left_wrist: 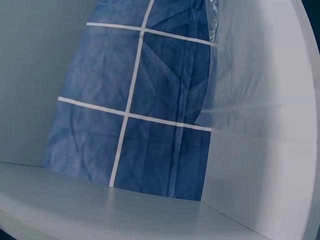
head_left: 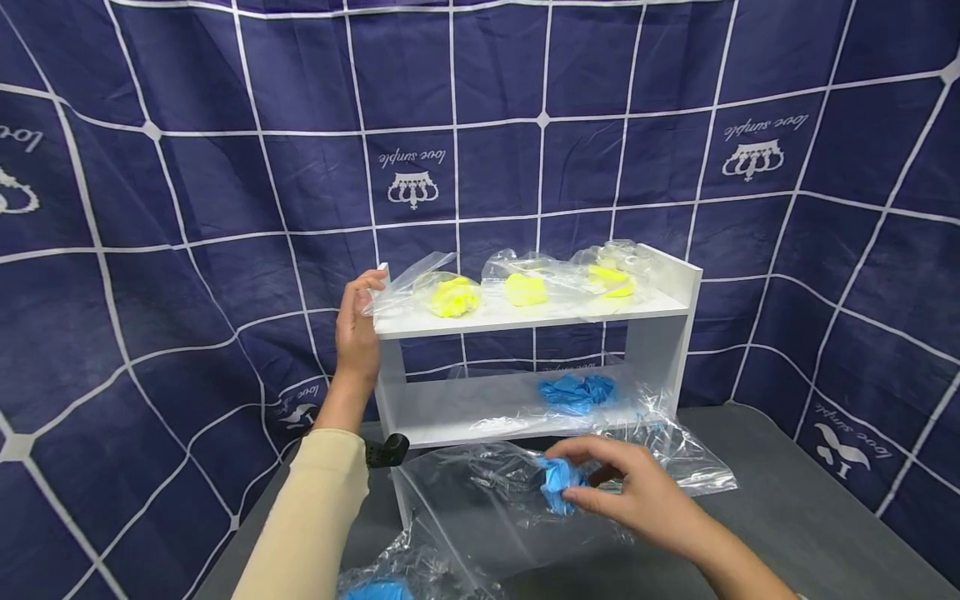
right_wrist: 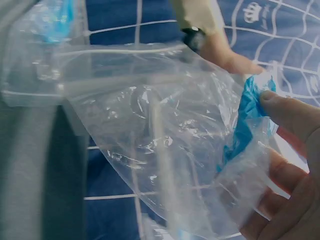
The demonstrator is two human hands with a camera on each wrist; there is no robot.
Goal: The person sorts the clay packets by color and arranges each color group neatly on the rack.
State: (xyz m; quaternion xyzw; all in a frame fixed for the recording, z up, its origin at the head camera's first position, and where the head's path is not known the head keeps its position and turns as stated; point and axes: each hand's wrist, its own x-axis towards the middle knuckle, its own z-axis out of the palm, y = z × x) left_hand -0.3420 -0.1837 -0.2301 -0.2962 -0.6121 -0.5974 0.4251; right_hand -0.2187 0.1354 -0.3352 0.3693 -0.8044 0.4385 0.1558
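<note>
My left hand [head_left: 358, 325] grips the upper left corner of a white two-tier shelf [head_left: 525, 321], its fingers bent over the side panel. In front of the lower tier, my right hand [head_left: 637, 487] pinches a crumpled blue bundle [head_left: 558, 483] between thumb and fingers. A large clear plastic bag [right_wrist: 150, 135] hangs from that bundle and spreads to the left. In the right wrist view the thumb presses on the blue bundle [right_wrist: 247, 117]. The left wrist view shows only the shelf's inside [left_wrist: 260, 175] and some clear plastic; the left hand is hidden there.
Three yellow bundles in clear plastic, one a crumpled lump [head_left: 455, 297], sit on the top tier. Another blue bundle [head_left: 576, 392] lies on the lower tier, its plastic [head_left: 701, 462] draping over the right end. More blue [head_left: 378, 591] in plastic lies at the bottom edge, on a dark tabletop [head_left: 810, 517].
</note>
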